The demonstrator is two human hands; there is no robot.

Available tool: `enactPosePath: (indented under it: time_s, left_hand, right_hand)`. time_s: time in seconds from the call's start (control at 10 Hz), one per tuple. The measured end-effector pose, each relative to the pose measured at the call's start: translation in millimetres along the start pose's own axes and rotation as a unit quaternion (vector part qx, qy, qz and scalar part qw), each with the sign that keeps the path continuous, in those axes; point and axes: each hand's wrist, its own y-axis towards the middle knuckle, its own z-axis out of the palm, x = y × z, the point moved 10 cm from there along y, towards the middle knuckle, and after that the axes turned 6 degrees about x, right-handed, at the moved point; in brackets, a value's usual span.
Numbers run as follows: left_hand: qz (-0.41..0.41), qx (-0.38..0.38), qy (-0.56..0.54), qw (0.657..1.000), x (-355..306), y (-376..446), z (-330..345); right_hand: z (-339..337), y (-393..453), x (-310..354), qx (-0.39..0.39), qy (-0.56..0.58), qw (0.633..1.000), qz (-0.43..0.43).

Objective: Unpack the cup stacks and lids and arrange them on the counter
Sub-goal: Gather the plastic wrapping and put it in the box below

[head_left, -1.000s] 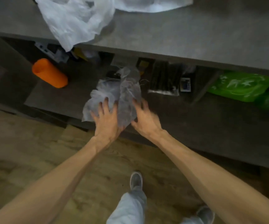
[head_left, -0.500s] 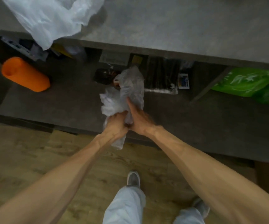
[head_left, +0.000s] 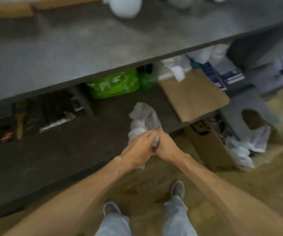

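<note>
Along the left, the grey worktop [head_left: 69, 53] is carrying only blurred white shapes at its far edge; whether these are cups cannot be told. Below it, a shelf [head_left: 52, 150] is holding dark clutter and a green packet [head_left: 113, 84]. In the middle, the left hand [head_left: 137, 150] and right hand [head_left: 166, 147] are meeting, both gripping a crumpled clear plastic bag [head_left: 144, 120] above the shelf edge. To the right a cardboard box [head_left: 210, 147] is standing on the floor. Unpacking seems underway, arranging mostly left.
</note>
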Motion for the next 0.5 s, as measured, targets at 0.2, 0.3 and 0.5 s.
enactPosePath:
  time_s: [0.2,0.3,0.5]
  left_hand:
    - [0.143,0.065,0.072,0.985,-197.4,114.1,90.8]
    - [0.184,0.090,0.049,0.978,-283.2,164.0,136.5]
    - [0.210,0.161,0.136,0.955,-373.4,228.1,241.5]
  right_hand:
    - [-142.3,-93.7,-168.5,-0.170,0.051,0.983,0.039]
    - [-193.5,-143.6,-275.1,-0.238,0.094,0.955,0.152]
    - [-218.2,-191.5,-429.7,-0.258,0.083,0.918,0.290]
